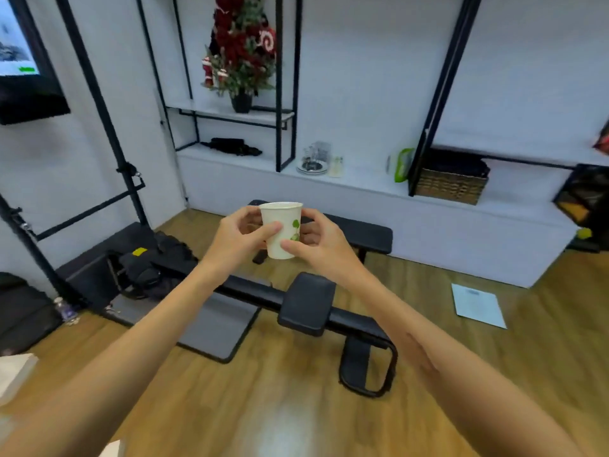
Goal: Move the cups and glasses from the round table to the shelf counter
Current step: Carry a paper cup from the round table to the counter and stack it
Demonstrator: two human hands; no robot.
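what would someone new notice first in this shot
A white paper cup with a green leaf print, held upright mid-frame between the left hand and right hand. Below it a black padded workout bench lies on the wooden floor; a red-decorated Christmas tree stands on the upper shelf.

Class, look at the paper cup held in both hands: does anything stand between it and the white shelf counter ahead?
Yes. A black bench stands on the floor between the paper cup, held by the left hand and right hand, and the shelf counter.
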